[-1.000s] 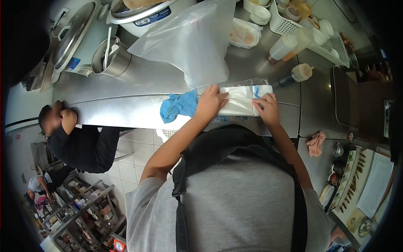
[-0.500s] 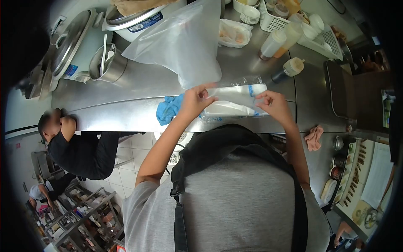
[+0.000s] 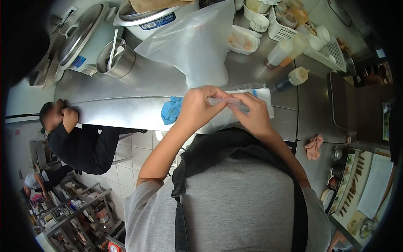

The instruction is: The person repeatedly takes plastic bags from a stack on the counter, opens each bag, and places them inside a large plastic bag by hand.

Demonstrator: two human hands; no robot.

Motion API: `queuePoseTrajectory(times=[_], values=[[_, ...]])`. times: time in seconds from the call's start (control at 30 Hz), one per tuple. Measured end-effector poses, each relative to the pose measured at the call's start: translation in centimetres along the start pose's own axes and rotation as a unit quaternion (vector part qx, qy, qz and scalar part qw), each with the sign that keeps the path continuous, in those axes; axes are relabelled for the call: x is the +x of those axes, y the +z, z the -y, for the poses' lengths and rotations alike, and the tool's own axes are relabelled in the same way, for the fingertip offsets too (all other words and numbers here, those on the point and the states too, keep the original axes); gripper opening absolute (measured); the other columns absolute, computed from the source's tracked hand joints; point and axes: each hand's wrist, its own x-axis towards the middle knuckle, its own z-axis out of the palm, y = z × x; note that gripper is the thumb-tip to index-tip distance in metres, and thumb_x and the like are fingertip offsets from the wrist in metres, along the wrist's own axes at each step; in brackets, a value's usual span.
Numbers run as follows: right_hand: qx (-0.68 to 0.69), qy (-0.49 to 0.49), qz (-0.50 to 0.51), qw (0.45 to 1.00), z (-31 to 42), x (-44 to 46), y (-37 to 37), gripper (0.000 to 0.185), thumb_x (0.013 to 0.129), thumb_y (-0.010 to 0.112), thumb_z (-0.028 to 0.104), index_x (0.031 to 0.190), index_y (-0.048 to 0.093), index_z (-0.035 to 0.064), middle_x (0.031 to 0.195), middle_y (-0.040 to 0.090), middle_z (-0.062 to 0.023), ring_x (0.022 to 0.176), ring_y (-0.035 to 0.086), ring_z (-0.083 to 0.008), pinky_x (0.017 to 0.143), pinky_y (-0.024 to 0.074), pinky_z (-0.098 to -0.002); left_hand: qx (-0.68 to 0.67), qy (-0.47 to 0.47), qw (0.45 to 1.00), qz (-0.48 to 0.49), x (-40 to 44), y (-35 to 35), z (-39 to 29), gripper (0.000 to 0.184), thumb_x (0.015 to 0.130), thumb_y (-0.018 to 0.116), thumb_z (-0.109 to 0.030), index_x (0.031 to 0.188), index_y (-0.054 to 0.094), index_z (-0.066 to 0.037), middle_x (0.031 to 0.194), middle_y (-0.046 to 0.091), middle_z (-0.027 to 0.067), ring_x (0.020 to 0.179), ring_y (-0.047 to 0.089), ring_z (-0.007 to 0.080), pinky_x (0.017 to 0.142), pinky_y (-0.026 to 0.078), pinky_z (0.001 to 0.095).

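My left hand (image 3: 203, 105) and my right hand (image 3: 252, 112) meet above the near part of the steel counter (image 3: 121, 110), both pinching a thin clear plastic bag (image 3: 222, 115) at its upper edge. Under and beyond my right hand lies a flat stack of plastic bags (image 3: 264, 98) with blue print. A crumpled blue cloth (image 3: 171, 110) is just left of my left hand. Behind my hands stands a large translucent plastic bag (image 3: 197, 50).
Rice cookers (image 3: 86, 38) and a steel pot (image 3: 116, 61) stand at the back left. Squeeze bottles (image 3: 280, 52) and a white basket (image 3: 283, 29) are at the back right. A pink cloth (image 3: 313, 147) lies on the right. A person in black (image 3: 84, 145) sits at the left.
My hands have come together from apart over the stack. A single bag is now stretched between my fingers, lifted off the stack. The view has shifted slightly.
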Motion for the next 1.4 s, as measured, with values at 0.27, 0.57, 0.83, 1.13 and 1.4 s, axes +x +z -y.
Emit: queuePoseTrajectory(times=[0.27, 0.57, 0.83, 1.13, 1.4], values=[[-0.061, -0.031, -0.034, 0.997, 1.2, 0.0, -4.9, 0.022, 0.074, 0.063, -0.003, 0.094, 0.069, 0.0021, 0.085, 0.068, -0.0099, 0.083, 0.065, -0.0191, 0.074, 0.0487, -0.0267, -0.158, -0.010, 0.986, 0.057, -0.5, -2.4, 0.3, 0.009, 0.079, 0.068, -0.003, 0.087, 0.070, -0.002, 0.080, 0.061, 0.0025, 0.079, 0.053, 0.0087, 0.071, 0.041, 0.0220], [0.096, 0.052, -0.078, 0.991, 4.0, 0.3, -5.6, 0.013, 0.082, 0.064, 0.004, 0.094, 0.069, 0.0013, 0.080, 0.068, -0.0076, 0.072, 0.062, -0.0135, 0.068, 0.0474, -0.0251, -0.494, -0.062, 0.867, -0.001, 0.9, -1.0, -1.5, 0.031, 0.098, 0.043, -0.031, 0.083, 0.050, -0.005, 0.080, 0.056, 0.0029, 0.076, 0.052, 0.0079, 0.068, 0.044, 0.0234], [0.578, 0.025, -0.069, 0.812, 3.9, 2.1, -1.6, 0.020, 0.095, 0.051, 0.025, 0.090, 0.056, 0.0058, 0.070, 0.056, -0.0028, 0.074, 0.058, -0.0138, 0.066, 0.0458, -0.0288, -0.210, -0.127, 0.970, -0.008, 2.2, -2.1, -1.4, 0.046, 0.096, 0.046, -0.043, 0.067, 0.051, -0.008, 0.059, 0.045, -0.0027, 0.054, 0.043, 0.0050, 0.052, 0.039, 0.0240], [0.555, 0.164, 0.329, 0.746, 3.4, 2.4, -1.5, 0.041, 0.097, 0.037, 0.044, 0.073, 0.043, 0.0121, 0.053, 0.037, 0.0029, 0.039, 0.030, -0.0061, 0.038, 0.0285, -0.0227, -0.427, -0.246, 0.855, -0.162, 3.5, -4.4, -0.1, 0.043, 0.090, 0.052, -0.049, 0.084, 0.059, -0.007, 0.072, 0.057, 0.0020, 0.062, 0.053, 0.0104, 0.058, 0.046, 0.0239], [0.752, 0.025, 0.067, 0.655, 0.7, 10.4, -8.0, 0.035, 0.100, 0.036, 0.036, 0.081, 0.055, 0.0130, 0.063, 0.049, 0.0034, 0.049, 0.049, -0.0067, 0.044, 0.0428, -0.0219, -0.417, -0.298, 0.856, 0.074, 3.4, -5.8, 4.0, 0.043, 0.089, 0.054, -0.049, 0.098, 0.063, -0.008, 0.070, 0.056, -0.0024, 0.045, 0.046, 0.0028, 0.033, 0.031, 0.0170]])
